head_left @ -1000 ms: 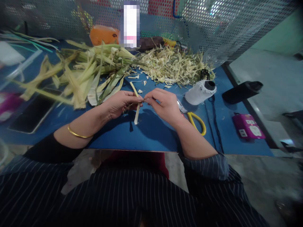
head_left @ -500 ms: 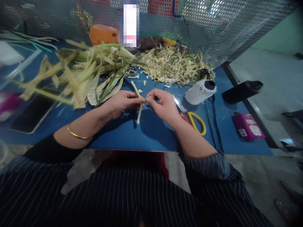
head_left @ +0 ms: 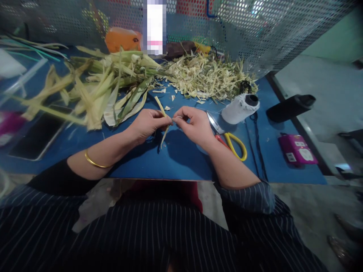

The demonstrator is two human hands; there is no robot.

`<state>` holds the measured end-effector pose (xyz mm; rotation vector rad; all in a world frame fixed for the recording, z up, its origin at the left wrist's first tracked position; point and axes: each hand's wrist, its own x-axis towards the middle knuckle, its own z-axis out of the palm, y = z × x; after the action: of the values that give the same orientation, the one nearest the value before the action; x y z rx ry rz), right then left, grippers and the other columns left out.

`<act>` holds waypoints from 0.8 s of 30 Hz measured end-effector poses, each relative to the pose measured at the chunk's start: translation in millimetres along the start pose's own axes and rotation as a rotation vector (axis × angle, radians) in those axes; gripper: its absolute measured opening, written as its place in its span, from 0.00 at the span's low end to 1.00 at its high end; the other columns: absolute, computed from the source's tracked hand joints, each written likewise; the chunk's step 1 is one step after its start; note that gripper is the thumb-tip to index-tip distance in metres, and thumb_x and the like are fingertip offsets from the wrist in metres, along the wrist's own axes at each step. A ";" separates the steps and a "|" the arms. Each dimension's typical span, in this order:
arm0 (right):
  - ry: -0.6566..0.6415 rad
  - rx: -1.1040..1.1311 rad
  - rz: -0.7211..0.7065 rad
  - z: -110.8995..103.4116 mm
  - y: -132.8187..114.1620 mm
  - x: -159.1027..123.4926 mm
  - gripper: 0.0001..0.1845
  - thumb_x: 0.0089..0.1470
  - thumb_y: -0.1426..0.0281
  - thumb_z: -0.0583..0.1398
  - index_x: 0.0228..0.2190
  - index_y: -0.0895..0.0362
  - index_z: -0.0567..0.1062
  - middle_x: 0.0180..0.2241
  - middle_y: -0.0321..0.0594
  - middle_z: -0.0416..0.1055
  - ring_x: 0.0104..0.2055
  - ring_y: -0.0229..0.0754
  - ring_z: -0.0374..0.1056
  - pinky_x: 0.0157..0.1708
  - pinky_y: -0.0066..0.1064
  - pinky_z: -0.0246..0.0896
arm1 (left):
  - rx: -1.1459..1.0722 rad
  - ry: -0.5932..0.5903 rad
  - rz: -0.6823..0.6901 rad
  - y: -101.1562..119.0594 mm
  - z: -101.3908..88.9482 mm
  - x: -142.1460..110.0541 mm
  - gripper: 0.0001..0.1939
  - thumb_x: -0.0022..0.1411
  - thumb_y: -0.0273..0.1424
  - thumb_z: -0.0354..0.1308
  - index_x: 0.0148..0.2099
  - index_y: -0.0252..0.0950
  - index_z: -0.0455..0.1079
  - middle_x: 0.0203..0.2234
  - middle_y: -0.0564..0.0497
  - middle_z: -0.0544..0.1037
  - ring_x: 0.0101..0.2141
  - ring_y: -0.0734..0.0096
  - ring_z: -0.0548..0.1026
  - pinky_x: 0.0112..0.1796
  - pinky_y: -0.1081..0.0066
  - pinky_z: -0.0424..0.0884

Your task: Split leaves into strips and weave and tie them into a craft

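My left hand [head_left: 151, 122] is closed, pinching a narrow pale strip of corn husk [head_left: 160, 105] between thumb and fingers. One end of the strip points up past the fingers and the other hangs below them. Fingertip to fingertip with it, my right hand [head_left: 193, 124] is also closed in a pinch on a fine thread, which is barely visible. Faint white thread runs behind this hand to a white thread spool [head_left: 236, 110] lying tilted on the blue table [head_left: 187, 162]. Scissors [head_left: 235, 146] with yellow and red handles lie beside my right wrist, their blades partly hidden.
Long corn husks [head_left: 96, 90] are heaped at the left back, shredded husk [head_left: 207, 77] at the back middle. A phone [head_left: 39, 136] lies left. A black cone [head_left: 290, 107], black cords [head_left: 258, 147] and a purple packet [head_left: 297, 149] lie right. A perforated metal panel [head_left: 241, 30] stands behind.
The husk strip has turned slightly in my left hand, and its lower end now looks narrower. Both hands stay close together in nearly the same place.
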<state>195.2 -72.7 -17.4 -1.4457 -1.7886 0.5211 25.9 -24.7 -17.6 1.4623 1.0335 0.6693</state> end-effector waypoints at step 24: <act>-0.110 -0.673 0.084 -58.9 57.0 -26.3 0.07 0.51 0.74 0.59 0.31 0.57 0.78 0.33 0.45 0.71 0.33 0.44 0.64 0.33 0.36 0.55 | -0.333 0.036 -0.150 -4.5 -0.4 6.0 0.04 0.45 0.30 0.65 0.23 0.37 0.73 0.19 0.52 0.70 0.23 0.74 0.66 0.28 0.69 0.67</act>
<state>278.4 -90.7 -29.6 -1.9724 -2.1105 0.0214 27.2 -19.4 -22.8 1.0777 0.9945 0.7224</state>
